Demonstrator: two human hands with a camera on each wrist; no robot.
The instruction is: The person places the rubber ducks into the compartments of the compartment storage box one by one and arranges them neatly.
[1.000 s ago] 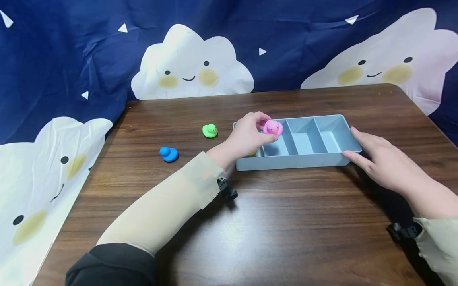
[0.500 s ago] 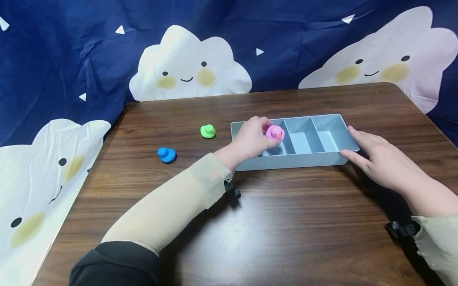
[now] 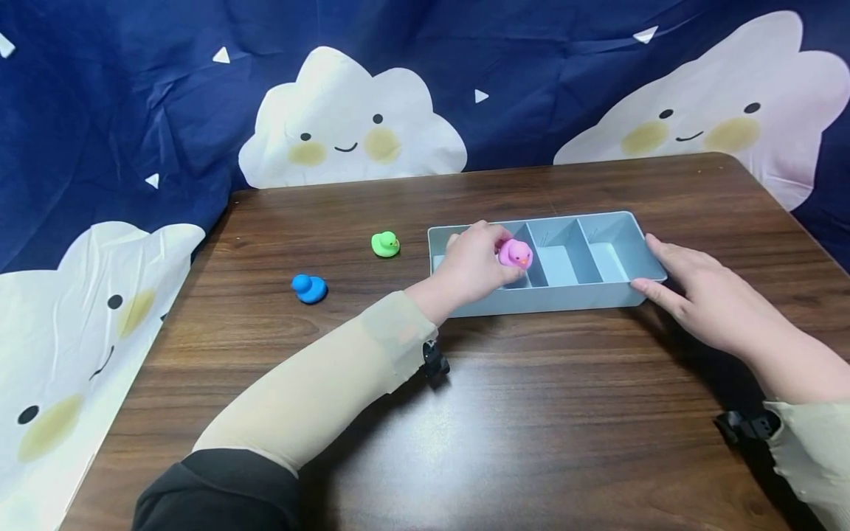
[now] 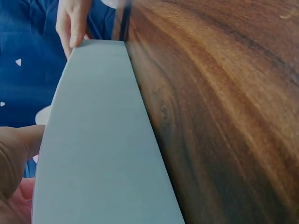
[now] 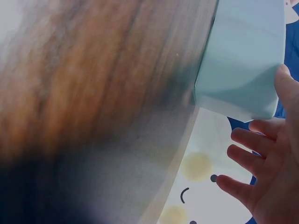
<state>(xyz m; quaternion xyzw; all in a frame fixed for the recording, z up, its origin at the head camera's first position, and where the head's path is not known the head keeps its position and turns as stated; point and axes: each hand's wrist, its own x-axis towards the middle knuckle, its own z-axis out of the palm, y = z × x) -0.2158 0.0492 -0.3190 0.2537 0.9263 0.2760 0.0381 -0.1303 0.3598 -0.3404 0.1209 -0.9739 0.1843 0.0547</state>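
Pink duck (image 3: 516, 254) had dropped a bit lower since the earlier frame along with the left hand (image 3: 474, 262), which had it pinched between thumb and fingers, over or inside the blue-grey tray's (image 3: 558, 299) second compartment from the left (couldn't tell if it touched bottom). Right hand (image 3: 717, 302) was spread fairly wide, thumb and fingertips touching the tray end just to its left. Green duck (image 3: 385, 244) and blue duck (image 3: 309, 288) sat on the table (image 3: 531, 413) left of the left hand, blue farther out.
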